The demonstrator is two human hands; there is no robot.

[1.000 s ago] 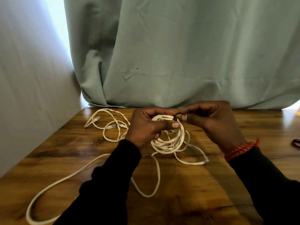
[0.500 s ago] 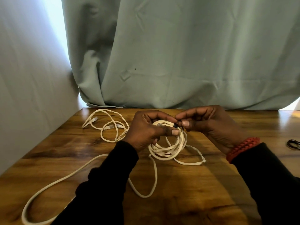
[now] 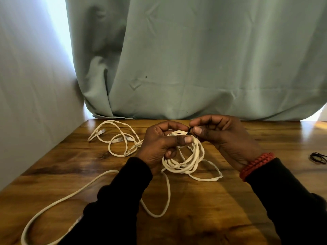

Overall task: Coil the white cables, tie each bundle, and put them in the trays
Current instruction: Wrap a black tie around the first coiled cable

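Observation:
A coiled bundle of flat white cable hangs from my left hand, which grips the top of the coil with thumb over it. My right hand pinches a small black tie at the top of the coil, right beside my left thumb. Loose white cable trails from the coil across the wooden table toward the near left. Another loose white cable with clear plugs lies at the far left of the table. No tray is in view.
Several black ties lie at the table's right edge. A green curtain hangs behind the table and a pale wall closes the left side.
Both hands with the coil have sunk slightly toward the table. The right hand's pinch on the black tie has stayed at the coil's top.

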